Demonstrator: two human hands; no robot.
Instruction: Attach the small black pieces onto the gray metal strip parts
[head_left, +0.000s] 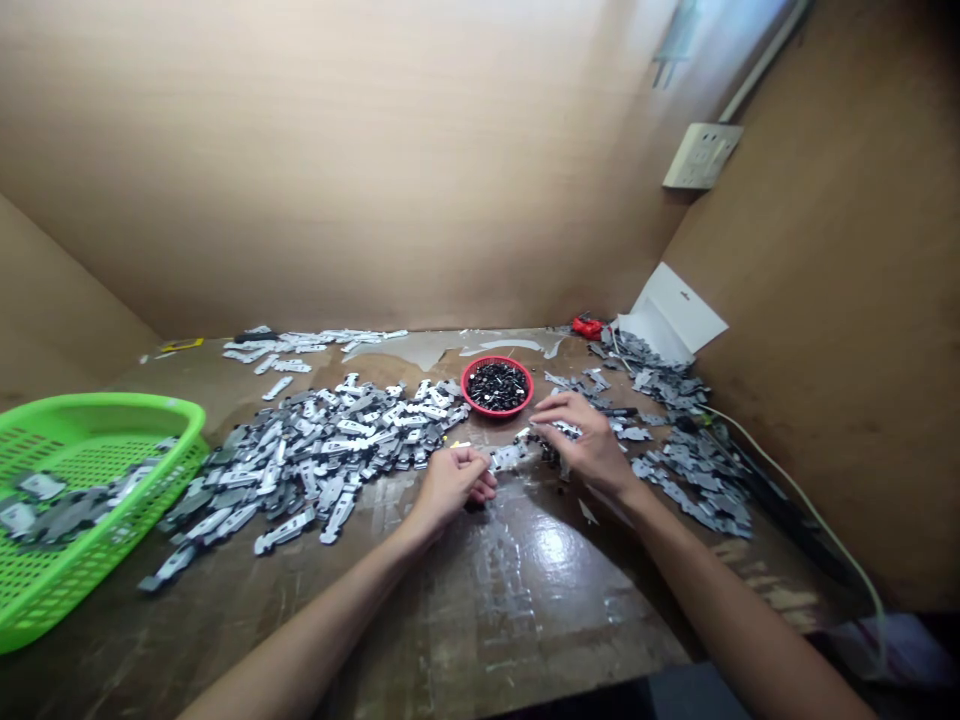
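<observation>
The left hand (452,485) curls closed, anything held hidden; the right hand (586,445) spreads open, fingertips near a grey metal bracket (508,457). Beyond the fingers sits a full red bowl (497,387) of black parts; left of them, most pieces lie loose, few in the green basket (105,412).

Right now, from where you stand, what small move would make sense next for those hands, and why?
Probably the left hand should take the silver metal plate lying between the hands: its fingers are right beside it, while the right hand rests just beyond, among other plates. The red bowl of small black parts sits close by.
</observation>
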